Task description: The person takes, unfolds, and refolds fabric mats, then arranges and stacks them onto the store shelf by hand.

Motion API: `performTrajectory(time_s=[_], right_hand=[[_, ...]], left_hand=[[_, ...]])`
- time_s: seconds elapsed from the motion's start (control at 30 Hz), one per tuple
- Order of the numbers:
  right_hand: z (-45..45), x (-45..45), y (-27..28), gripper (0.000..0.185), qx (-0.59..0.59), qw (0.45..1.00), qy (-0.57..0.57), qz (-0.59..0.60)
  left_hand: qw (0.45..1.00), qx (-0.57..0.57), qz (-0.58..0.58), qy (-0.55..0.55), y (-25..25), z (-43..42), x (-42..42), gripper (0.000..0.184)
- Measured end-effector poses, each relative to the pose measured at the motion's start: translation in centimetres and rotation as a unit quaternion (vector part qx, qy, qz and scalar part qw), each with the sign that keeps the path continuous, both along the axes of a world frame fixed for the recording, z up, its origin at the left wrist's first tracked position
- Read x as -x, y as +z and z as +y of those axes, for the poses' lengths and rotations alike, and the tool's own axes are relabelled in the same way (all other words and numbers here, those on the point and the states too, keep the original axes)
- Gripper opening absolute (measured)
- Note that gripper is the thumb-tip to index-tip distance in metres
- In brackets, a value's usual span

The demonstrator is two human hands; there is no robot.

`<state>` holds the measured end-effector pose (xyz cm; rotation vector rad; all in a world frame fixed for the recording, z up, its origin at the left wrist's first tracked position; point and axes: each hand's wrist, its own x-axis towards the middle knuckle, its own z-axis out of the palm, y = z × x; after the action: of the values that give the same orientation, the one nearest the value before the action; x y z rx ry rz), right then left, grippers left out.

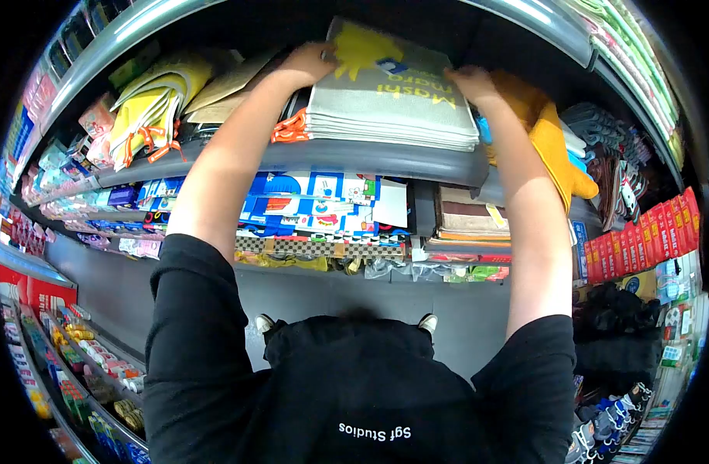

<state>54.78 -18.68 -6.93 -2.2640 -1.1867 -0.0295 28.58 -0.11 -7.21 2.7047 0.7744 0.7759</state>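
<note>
A stack of light grey floor mats (385, 120) lies on the shelf in front of me, the top one printed with yellow shapes and lettering. My left hand (312, 63) is closed at the top mat's left edge, near its far corner. Across from it, my right hand (473, 82) grips the same mat's right edge, fingers bent over it. The fingertips of both hands are partly hidden. Orange tags (291, 127) hang at the stack's left front corner. Beside my right forearm is a mustard-yellow cloth (559, 147).
Yellow mats (149, 97) and brown mats (223, 93) lie left on this shelf (362, 158). Blue-and-white patterned packages (316, 205) and folded brown mats (470, 213) fill the level below. Red packets (644, 236) jut out on the right. Another stocked shelf (99, 356) stands lower left.
</note>
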Motion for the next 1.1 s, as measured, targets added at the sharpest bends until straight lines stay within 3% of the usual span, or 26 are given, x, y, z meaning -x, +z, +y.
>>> performTrajectory(time_s=[0.03, 0.13, 0.2, 0.27, 0.4, 0.5, 0.57, 0.63, 0.7, 0.77, 0.93, 1.0, 1.1], right_hand=[[0.0, -0.1, -0.3, 0.044, 0.021, 0.998, 0.012, 0.063], [-0.9, 0.9, -0.2, 0.045, -0.034, 0.999, 0.023, 0.0], [-3.2, 3.6, 1.8, 0.044, 0.015, 0.99, 0.015, 0.139], [-3.9, 3.4, 1.9, 0.044, 0.019, 0.989, 0.033, 0.142], [-5.9, 4.0, 2.3, 0.043, 0.045, 0.986, 0.083, 0.135], [-7.7, 5.7, 2.5, 0.039, 0.008, 0.99, 0.088, 0.114], [-8.1, 5.3, 1.6, 0.035, 0.001, 0.991, 0.107, 0.081], [-8.4, 5.2, 1.0, 0.032, -0.007, 0.991, 0.121, 0.049], [-8.8, 5.2, 0.7, 0.027, -0.041, 0.984, 0.146, 0.093], [-9.4, 6.0, 1.2, 0.026, -0.053, 0.985, 0.141, 0.087], [-9.8, 6.9, 0.4, 0.024, -0.023, 0.991, 0.115, 0.058], [-10.2, 8.1, 0.2, 0.024, -0.008, 0.985, 0.066, -0.16], [-10.7, 9.2, 1.1, 0.025, 0.026, 0.984, 0.033, -0.172]], left_hand=[[0.998, -0.001, 0.053, 0.015, -0.4, -0.5, 0.3, 0.043], [0.996, 0.075, 0.045, 0.007, -0.4, -0.3, 1.0, 0.047], [0.994, 0.105, 0.027, -0.006, -0.1, -1.0, 1.6, 0.048], [0.976, 0.211, 0.049, 0.024, 1.8, -3.6, 2.6, 0.045], [0.974, 0.216, 0.058, 0.026, 3.0, -6.0, 4.7, 0.04], [0.982, 0.172, 0.078, 0.004, 2.8, -6.6, 5.9, 0.036], [0.995, -0.023, -0.01, -0.101, 1.2, -5.6, 6.3, 0.033], [0.994, -0.008, -0.02, -0.108, 1.3, -6.3, 6.6, 0.031], [0.993, 0.007, -0.03, -0.117, 2.0, -7.5, 6.9, 0.029], [0.995, 0.093, 0.015, -0.039, 3.1, -9.0, 7.2, 0.026], [0.998, 0.031, 0.013, -0.055, 1.3, -8.8, 7.1, 0.025], [0.997, -0.02, 0.006, -0.075, 1.0, -8.6, 7.0, 0.02], [0.998, -0.015, 0.023, -0.057, 1.2, -8.9, 7.2, 0.017]])
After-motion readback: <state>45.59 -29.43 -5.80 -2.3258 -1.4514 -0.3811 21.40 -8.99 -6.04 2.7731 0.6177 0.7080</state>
